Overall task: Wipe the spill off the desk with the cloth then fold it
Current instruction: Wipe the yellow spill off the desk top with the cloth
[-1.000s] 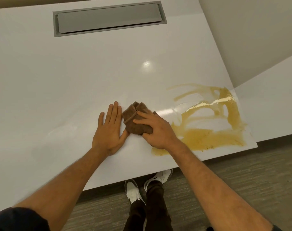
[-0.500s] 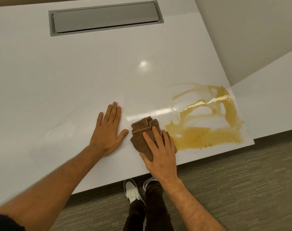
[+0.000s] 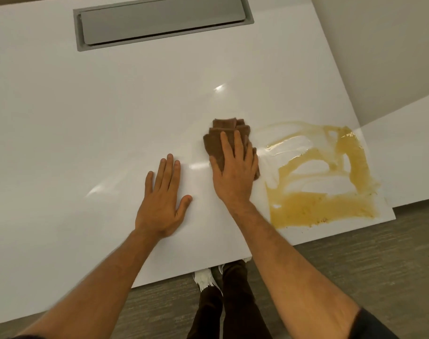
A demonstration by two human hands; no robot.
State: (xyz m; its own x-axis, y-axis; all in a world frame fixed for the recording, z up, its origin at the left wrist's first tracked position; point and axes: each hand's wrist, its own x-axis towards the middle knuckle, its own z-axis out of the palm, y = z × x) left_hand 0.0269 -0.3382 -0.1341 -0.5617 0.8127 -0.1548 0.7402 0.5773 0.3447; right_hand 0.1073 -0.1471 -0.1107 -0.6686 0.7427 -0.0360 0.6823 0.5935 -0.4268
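Two hands lie on the white bench (image 3: 86,118). Our right hand (image 3: 234,172) presses flat on the bunched brown cloth (image 3: 229,129), its fingers (image 3: 225,145) straight and close together over it, near the middle of the front edge. Our left hand (image 3: 160,201) rests palm down just beside it, fingers straight. Yellow spill (image 3: 318,209) smears the bench's front right corner, its left margin just beside the cloth. A grey hatch (image 3: 162,19) sits at the far edge.

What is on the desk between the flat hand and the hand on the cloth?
Nothing: in the head view, only bare white desk separates the left hand from the right hand pressing the cloth.
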